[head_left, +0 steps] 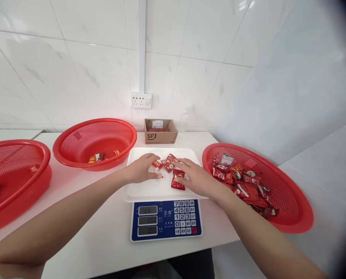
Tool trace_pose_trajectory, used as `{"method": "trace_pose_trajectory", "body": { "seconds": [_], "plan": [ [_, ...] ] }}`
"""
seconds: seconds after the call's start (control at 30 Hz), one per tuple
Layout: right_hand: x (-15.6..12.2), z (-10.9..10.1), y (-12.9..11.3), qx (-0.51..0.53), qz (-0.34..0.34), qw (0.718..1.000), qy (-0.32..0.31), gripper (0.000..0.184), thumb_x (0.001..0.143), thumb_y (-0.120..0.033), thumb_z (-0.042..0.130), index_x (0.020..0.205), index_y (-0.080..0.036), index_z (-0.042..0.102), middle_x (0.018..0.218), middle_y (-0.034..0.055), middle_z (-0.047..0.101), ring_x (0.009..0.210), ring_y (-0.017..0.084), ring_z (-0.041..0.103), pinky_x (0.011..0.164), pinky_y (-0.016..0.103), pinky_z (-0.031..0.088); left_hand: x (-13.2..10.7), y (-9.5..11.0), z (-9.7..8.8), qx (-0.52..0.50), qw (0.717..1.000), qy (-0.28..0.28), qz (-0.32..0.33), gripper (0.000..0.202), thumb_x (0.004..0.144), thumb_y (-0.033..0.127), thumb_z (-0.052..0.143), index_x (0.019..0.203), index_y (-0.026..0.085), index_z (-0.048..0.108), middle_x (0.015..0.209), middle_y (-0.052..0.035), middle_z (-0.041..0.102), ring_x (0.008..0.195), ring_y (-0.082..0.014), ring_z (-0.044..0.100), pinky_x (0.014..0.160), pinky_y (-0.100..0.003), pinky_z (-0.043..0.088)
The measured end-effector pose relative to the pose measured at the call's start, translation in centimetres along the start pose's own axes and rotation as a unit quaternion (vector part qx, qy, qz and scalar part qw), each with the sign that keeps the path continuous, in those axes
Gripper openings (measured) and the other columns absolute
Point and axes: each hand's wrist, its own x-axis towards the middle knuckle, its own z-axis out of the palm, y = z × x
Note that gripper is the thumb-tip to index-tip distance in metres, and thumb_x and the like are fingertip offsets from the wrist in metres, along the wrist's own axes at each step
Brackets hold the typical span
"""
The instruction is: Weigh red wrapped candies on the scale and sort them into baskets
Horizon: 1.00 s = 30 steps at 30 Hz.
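Observation:
A white scale tray (135,192) sits on the digital scale (165,221), with several small wrapped packets on it. My left hand (140,169) reaches over the tray's left side, thumb and fingers apart, beside a small red packet (157,165) and a whitish, partly clear wrapper (158,173). From the right, my right hand (198,178) is spread over the packets. Its fingertips are at a red patterned packet (170,162), and its thumb lies on or just above a shiny dark red packet (178,183). Whether either hand presses on them I cannot tell.
A red basket (295,201) full of packets stands at the right. Two more red baskets, one at back left (74,133) and one at far left (42,155), hold a few packets. An open cardboard box (164,137) and a clear bottle (184,121) stand by the wall.

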Motion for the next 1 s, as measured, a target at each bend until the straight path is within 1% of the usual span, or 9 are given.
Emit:
{"method": "trace_pose_trajectory", "body": {
  "seconds": [0.13,0.23,0.3,0.37,0.47,0.53,0.7,0.83,1.0],
  "plan": [
    [-0.6,-0.2,-0.2,-0.026,-0.015,1.0,-0.002,0.043,0.081,-0.032,0.056,0.123,-0.021,0.055,0.139,0.009,0.044,0.127,0.025,0.04,0.103,0.04,0.033,0.1,0.1,0.6,0.018,1.0,0.009,0.018,0.04,0.078,0.043,0.057,0.113,0.024,0.056,0.124,-0.0085,0.049,0.118,-0.0275,0.045,0.096,-0.04,0.039],
    [0.0,0.3,-0.2,-0.043,0.003,0.999,0.022,0.035,0.082,-0.03,0.053,0.115,-0.018,0.06,0.129,0.0117,0.052,0.119,0.026,0.047,0.098,0.041,0.037,0.7,0.3,1.0,0.01,1.0,0.01,0.021,0.038,0.078,0.037,0.057,0.113,0.022,0.056,0.121,-0.0085,0.05,0.115,-0.026,0.047,0.096,-0.039,0.039],
    [0.5,0.7,-0.1,-0.045,0.017,0.998,0.039,0.034,0.084,-0.031,0.051,0.113,-0.016,0.059,0.123,0.013,0.056,0.115,0.027,0.05,0.095,0.042,0.039,1.1,0.3,1.0,-0.001,1.0,0.007,0.021,0.044,0.077,0.035,0.058,0.119,0.021,0.051,0.124,-0.0089,0.049,0.113,-0.0244,0.05,0.095,-0.037,0.04],
    [0.9,1.1,0.0,-0.044,0.02,0.998,0.05,0.037,0.085,-0.032,0.049,0.118,-0.016,0.055,0.124,0.0126,0.055,0.116,0.026,0.049,0.094,0.041,0.039,1.3,0.3,0.9,-0.013,1.0,0.003,0.02,0.055,0.075,0.034,0.06,0.126,0.02,0.043,0.13,-0.0097,0.046,0.115,-0.024,0.05,0.095,-0.035,0.041],
    [1.4,1.8,0.1,-0.04,0.011,0.998,0.047,0.048,0.085,-0.035,0.049,0.131,-0.019,0.045,0.139,0.0114,0.043,0.127,0.025,0.039,0.101,0.041,0.034,1.4,0.2,0.7,-0.022,1.0,-0.001,0.022,0.064,0.073,0.035,0.062,0.13,0.021,0.036,0.135,-0.0101,0.042,0.12,-0.0243,0.046,0.096,-0.035,0.041],
    [1.6,2.2,0.2,-0.041,0.005,0.998,0.039,0.052,0.086,-0.037,0.049,0.134,-0.019,0.043,0.144,0.0112,0.036,0.132,0.027,0.032,0.105,0.043,0.029,1.3,0.2,0.5,-0.023,1.0,-0.001,0.021,0.059,0.074,0.037,0.06,0.127,0.021,0.039,0.133,-0.01,0.044,0.117,-0.0243,0.048,0.095,-0.036,0.041],
    [1.4,2.3,0.2,-0.041,-0.009,0.999,0.033,0.047,0.087,-0.039,0.046,0.129,-0.02,0.05,0.143,0.0114,0.038,0.132,0.031,0.032,0.105,0.046,0.029,1.0,-0.3,0.3,-0.017,0.999,-0.004,0.036,0.033,0.077,0.032,0.056,0.107,0.021,0.053,0.117,-0.0066,0.053,0.105,-0.0215,0.054,0.091,-0.035,0.043],
    [1.0,2.1,0.3,-0.03,-0.016,0.999,0.033,0.043,0.087,-0.039,0.046,0.125,-0.021,0.055,0.142,0.0104,0.04,0.13,0.03,0.035,0.104,0.045,0.031,0.7,-0.7,0.0,-0.012,0.999,-0.007,0.047,0.03,0.077,0.026,0.054,0.107,0.024,0.055,0.121,-0.0051,0.05,0.11,-0.0212,0.052,0.093,-0.034,0.042],
    [1.1,2.1,0.4,-0.013,-0.003,0.999,0.035,0.048,0.086,-0.04,0.046,0.131,-0.021,0.048,0.143,0.0103,0.037,0.131,0.026,0.035,0.103,0.041,0.032,0.8,-0.5,0.4,-0.008,0.999,0.005,0.052,0.028,0.079,0.035,0.055,0.104,0.022,0.057,0.119,-0.007,0.05,0.106,-0.022,0.053,0.094,-0.036,0.042]
  ]
}}
